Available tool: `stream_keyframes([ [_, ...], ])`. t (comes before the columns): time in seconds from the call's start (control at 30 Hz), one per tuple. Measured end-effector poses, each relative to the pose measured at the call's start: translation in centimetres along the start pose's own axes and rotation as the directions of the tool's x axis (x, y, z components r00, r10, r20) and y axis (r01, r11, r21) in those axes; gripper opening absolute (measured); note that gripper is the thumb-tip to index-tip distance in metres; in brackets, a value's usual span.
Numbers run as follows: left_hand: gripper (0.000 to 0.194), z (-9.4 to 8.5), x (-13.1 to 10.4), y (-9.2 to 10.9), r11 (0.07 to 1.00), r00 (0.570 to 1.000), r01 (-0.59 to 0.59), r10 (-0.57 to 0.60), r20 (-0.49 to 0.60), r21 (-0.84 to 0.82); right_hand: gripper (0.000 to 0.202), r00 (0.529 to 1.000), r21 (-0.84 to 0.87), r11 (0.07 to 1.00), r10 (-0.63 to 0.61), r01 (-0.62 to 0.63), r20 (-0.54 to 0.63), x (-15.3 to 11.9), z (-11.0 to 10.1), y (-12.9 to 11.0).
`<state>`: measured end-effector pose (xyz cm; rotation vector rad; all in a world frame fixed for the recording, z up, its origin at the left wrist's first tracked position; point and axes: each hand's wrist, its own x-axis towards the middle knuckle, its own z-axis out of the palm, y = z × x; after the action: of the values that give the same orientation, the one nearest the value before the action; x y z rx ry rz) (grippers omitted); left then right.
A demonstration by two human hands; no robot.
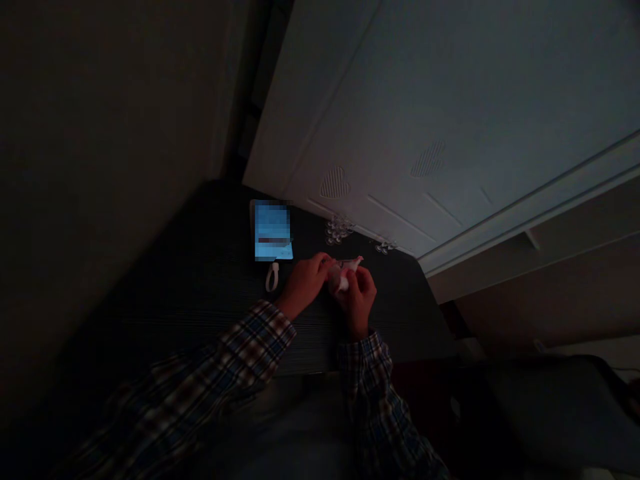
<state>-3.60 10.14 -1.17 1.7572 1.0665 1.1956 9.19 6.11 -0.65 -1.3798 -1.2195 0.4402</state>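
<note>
A small, crumpled, pinkish-white thing (338,283), which looks like a plastic packet, lies between my two hands over the dark table. My left hand (306,283) is closed at its left side, fingertips on the edge. From the right, my right hand (361,300) pinches the same packet with thumb and fingers. The dim light hides fine detail, and what the packet contains cannot be made out. Just beyond my hands sits a cluster of small, shiny, clear round pieces (339,229). A smaller group of the same pieces (386,247) lies farther right.
A lit screen (273,230) stands on the dark table (200,287) left of my hands, with a looped white cable (271,277) in front. A white panel with heart patterns (380,133) rises along the table's back. A dark chair-like shape (565,407) is at lower right.
</note>
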Motion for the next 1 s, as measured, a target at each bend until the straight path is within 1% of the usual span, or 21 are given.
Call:
stream_keyframes([
  [0.13,0.028,0.25,-0.08,0.07,1.000,1.000,-0.005,0.005,-0.013,-0.028,0.028,0.998,-0.015,1.000,0.017,-0.018,-0.061,-0.06,0.05,0.04],
  [0.23,0.040,0.53,-0.23,0.15,1.000,1.000,-0.020,0.019,-0.022,-0.013,0.028,0.994,-0.006,1.000,0.020,-0.020,-0.106,0.11,0.04,0.19],
  [0.27,0.041,0.56,-0.26,0.16,0.999,0.999,-0.034,0.034,-0.017,-0.009,0.028,0.993,-0.009,1.000,0.013,-0.014,-0.118,0.19,0.01,0.23],
  [0.33,0.034,0.50,-0.30,0.19,0.998,0.998,-0.055,0.055,0.006,-0.003,0.028,0.991,-0.018,1.000,-0.002,-0.001,-0.132,0.31,-0.07,0.29],
  [0.4,0.026,0.34,-0.29,0.22,0.999,0.999,-0.048,0.048,0.022,0.006,0.028,0.992,-0.014,1.000,0.000,-0.001,-0.128,0.34,-0.16,0.32],
  [0.47,0.025,0.17,-0.24,0.25,1.000,1.000,-0.022,0.022,0.014,0.010,0.028,0.993,-0.006,1.000,0.009,-0.010,-0.115,0.30,-0.24,0.32],
  [0.63,0.038,-0.03,-0.08,0.30,1.000,1.000,0.017,-0.017,-0.016,-0.004,0.027,0.994,0.001,1.000,-0.006,0.006,-0.107,0.22,-0.30,0.47],
  [0.73,0.038,0.02,-0.07,0.33,1.000,1.000,0.025,-0.025,-0.011,-0.008,0.027,0.995,0.005,1.000,-0.017,0.017,-0.102,0.25,-0.29,0.65],
  [0.83,0.030,0.16,-0.19,0.37,0.999,1.000,0.006,-0.007,-0.012,-0.044,0.028,0.994,-0.012,1.000,-0.017,0.016,-0.107,0.27,-0.27,0.69],
  [0.93,0.033,0.32,-0.30,0.40,0.997,0.999,-0.049,0.049,-0.004,-0.052,0.030,0.992,-0.030,1.000,-0.004,0.001,-0.125,0.28,-0.22,0.54],
  [1.0,0.029,0.40,-0.28,0.37,0.997,0.997,-0.069,0.070,0.020,-0.037,0.030,0.990,-0.034,0.999,-0.012,0.007,-0.143,0.30,-0.20,0.44],
])
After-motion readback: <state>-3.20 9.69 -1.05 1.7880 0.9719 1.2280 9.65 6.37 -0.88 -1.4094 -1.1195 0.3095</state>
